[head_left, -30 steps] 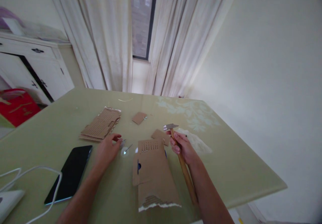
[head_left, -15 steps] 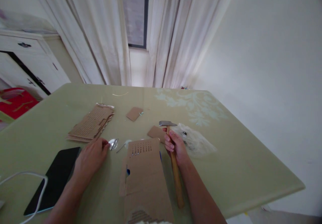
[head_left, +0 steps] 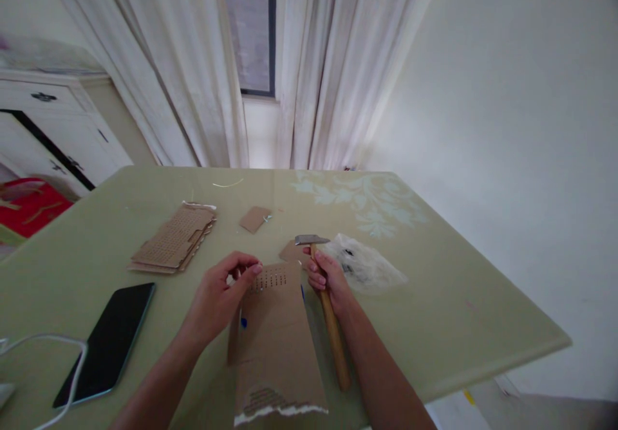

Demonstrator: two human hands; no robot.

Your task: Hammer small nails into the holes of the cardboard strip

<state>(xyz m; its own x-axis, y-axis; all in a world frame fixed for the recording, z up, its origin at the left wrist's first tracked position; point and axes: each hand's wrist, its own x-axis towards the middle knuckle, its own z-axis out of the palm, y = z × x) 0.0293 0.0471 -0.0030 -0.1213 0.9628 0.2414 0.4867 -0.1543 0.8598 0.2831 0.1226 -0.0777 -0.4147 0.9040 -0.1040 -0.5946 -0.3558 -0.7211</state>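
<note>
Wooden-handled hammer (head_left: 332,320) sits in the right hand (head_left: 329,278), fingers wrapped round the handle just below the head, at the right side of the torn, perforated cardboard piece (head_left: 282,343); left hand (head_left: 217,296) has thumb and index nearly meeting at the cardboard's far left corner, cannot tell whether anything is pinched between. Hammer's long axis runs away from the person, leaning slightly left, head at the far end, blunt face left, tapered end right. Forearms enter from the lower left and lower right, converging on the cardboard.
</note>
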